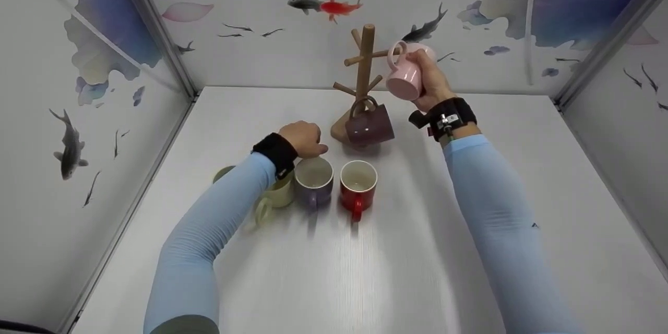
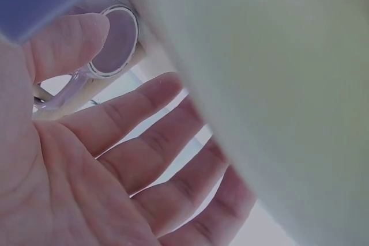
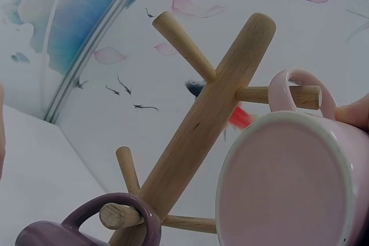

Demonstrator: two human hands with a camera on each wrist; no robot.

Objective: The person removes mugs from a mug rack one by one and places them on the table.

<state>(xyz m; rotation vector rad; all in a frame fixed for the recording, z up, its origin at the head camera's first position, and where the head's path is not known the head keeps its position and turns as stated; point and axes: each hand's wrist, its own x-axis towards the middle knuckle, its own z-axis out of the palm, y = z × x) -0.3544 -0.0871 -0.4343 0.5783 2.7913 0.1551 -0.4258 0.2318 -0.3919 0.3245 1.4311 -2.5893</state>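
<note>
My right hand grips a pink mug by its body at the upper right of a wooden mug tree. In the right wrist view, a peg passes through the pink mug's handle. A dark purple mug hangs tilted by its handle from a lower peg. My left hand hovers just behind a greyish-purple mug, holding nothing. The left wrist view shows its fingers relaxed and apart, beside a large blurred pale surface.
A red mug stands upright right of the greyish-purple one. To the left is a pale yellow-green mug, with another greenish rim mostly hidden behind my left sleeve. Printed walls enclose the white table at the back and sides.
</note>
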